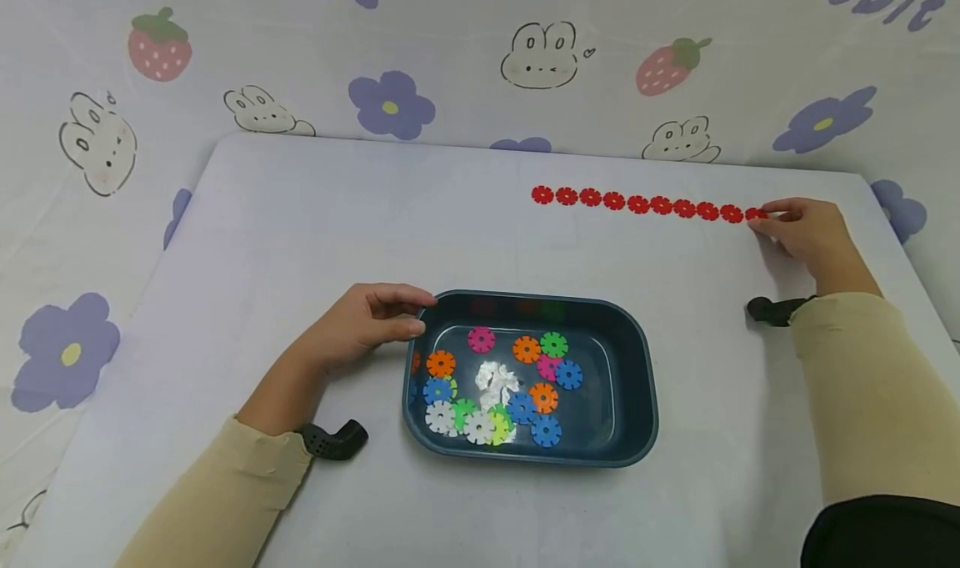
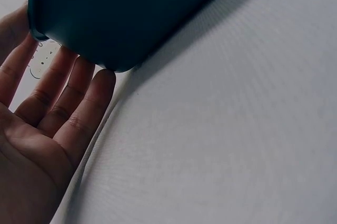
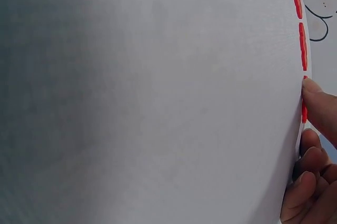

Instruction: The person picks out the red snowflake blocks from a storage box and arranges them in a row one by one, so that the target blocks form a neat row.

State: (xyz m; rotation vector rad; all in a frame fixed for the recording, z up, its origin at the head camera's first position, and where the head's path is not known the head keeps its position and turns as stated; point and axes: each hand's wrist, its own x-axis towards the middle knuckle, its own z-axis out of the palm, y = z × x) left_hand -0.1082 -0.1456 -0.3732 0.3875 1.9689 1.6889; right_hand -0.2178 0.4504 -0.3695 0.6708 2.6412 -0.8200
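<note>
At the right end of a row of red notched plastic discs (image 1: pixel 637 204), my right hand (image 1: pixel 806 230) pinches the last red disc (image 1: pixel 754 214) between thumb and fingers. It lies flat on the white tabletop, partly covered by the fingertips. The right wrist view shows the thumb on that red disc (image 3: pixel 304 113) edge-on. My left hand (image 1: pixel 360 322) touches the upper left corner of a dark blue-green tray (image 1: pixel 633 384), fingers fairly straight. In the left wrist view, the fingertips rest against the outer wall of the tray (image 2: pixel 121 19).
Inside the tray lie several loose notched discs, among them an orange disc (image 1: pixel 441 364), a pink disc (image 1: pixel 482 339), a blue disc (image 1: pixel 546 430) and a white disc (image 1: pixel 478 427). A printed cloth (image 1: pixel 450 51) hangs behind the white table (image 1: pixel 337 218).
</note>
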